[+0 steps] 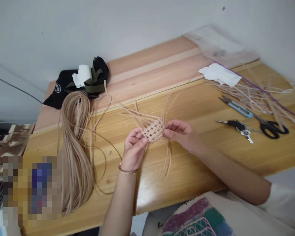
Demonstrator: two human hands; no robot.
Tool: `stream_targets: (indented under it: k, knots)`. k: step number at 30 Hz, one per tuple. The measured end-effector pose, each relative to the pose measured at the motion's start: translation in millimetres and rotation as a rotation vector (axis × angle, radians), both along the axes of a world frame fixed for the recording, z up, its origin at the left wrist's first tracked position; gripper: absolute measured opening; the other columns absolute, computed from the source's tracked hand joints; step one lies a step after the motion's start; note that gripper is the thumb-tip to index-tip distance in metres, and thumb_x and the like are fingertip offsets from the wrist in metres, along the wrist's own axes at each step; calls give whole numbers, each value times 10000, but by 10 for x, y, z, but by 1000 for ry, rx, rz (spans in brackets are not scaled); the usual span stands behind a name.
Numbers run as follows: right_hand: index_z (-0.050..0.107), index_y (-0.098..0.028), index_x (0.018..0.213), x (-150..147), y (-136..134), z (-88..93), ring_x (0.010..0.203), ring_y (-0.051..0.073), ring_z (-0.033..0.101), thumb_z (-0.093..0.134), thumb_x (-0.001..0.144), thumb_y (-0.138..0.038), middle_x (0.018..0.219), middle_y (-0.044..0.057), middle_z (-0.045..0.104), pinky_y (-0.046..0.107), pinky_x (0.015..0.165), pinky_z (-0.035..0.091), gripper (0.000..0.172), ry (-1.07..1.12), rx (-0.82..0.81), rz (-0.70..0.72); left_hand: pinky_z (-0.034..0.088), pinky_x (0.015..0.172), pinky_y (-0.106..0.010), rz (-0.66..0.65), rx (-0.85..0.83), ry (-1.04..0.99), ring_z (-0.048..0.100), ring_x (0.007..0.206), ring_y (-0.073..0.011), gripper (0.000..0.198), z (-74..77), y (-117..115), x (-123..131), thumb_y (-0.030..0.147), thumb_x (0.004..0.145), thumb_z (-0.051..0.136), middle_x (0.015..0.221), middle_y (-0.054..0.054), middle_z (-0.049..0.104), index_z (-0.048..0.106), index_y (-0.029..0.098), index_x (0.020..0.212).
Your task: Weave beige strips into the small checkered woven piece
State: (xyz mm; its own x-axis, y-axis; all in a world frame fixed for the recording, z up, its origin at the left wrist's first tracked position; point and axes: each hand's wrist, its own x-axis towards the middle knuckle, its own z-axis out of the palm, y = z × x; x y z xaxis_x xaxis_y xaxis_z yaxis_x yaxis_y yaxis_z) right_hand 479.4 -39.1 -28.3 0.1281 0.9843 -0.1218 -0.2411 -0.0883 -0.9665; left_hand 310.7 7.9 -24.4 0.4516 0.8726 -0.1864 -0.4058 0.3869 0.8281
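Closest to the camera is the person's printed top (260, 209), then a thin bracelet (127, 171) on the left wrist. Off to the left, a fat hank of tan weaving strands (76, 157) sprawls along the wooden table (201, 105) (honestly, that's a lot of strand for one little patch).

Now the good bit: a small checker-weave piece (153, 131) sits between the two hands, over the table. The left hand (134, 147) has thumb and fingers pinched on its left end, and the right hand (180, 131) is pinching the right edge, thumb nearest the camera. Loose strand ends (167, 160) dangle below and more fan out behind.

My read is that it's mid-weave, with the edge being adjusted or a strand sorted out. The next move calls for a firm left pinch so the little squares don't loosen, while the right fingertips work one strand without snagging its neighbours.

Further out on the right: a bunch of keys (237, 125), black-handled scissors (265, 122), blue-handled snips (239, 108), then a messy pile of strands (250, 96) with crumpled white tissue (221, 74) on it. Back left, a black bag (66, 82) has a white paper roll (84, 75) on top, by the pale wall (137, 26).
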Motion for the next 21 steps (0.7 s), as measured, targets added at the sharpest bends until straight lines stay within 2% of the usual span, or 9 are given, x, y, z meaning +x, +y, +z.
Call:
stream_targets:
  k: [5, 8, 11, 15, 21]
  knots:
    - [607, -182, 729, -8, 26, 13, 578, 79, 575, 762, 610, -360, 660, -35, 624, 224, 595, 482, 264, 124, -77, -5, 469, 805, -231, 59, 50, 33, 621, 828, -108, 319, -11, -1, 1, 212, 579, 804, 856, -8, 684, 627, 192, 844]
    - [601, -173, 705, 0, 34, 19, 512, 66, 533, 762, 613, -357, 592, -41, 609, 205, 524, 437, 261, 172, -105, 10, 477, 659, -185, 66, 41, 29, 611, 739, -88, 322, -18, 9, 3, 237, 594, 799, 848, -9, 677, 629, 188, 863]
    - [623, -169, 734, 20, 40, 9, 554, 69, 552, 788, 581, -337, 645, -27, 641, 206, 554, 440, 280, 263, -146, 82, 442, 530, -155, 64, 1, 12, 582, 646, -73, 316, -23, 22, 4, 273, 598, 797, 814, -14, 663, 626, 167, 841]
    - [646, -172, 751, 23, 43, -18, 636, 65, 569, 821, 521, -230, 735, -27, 662, 199, 609, 440, 295, 312, -174, 142, 471, 593, -151, 55, -52, -37, 584, 660, -63, 299, -20, 28, 10, 252, 601, 797, 786, -8, 656, 627, 153, 826]
    - [652, -150, 679, 15, 38, -24, 566, 50, 532, 777, 608, -258, 643, -24, 647, 189, 561, 399, 180, 283, -141, 217, 493, 612, -179, -27, -130, -88, 597, 626, -72, 293, 24, 18, 12, 209, 604, 782, 758, -5, 655, 621, 149, 841]
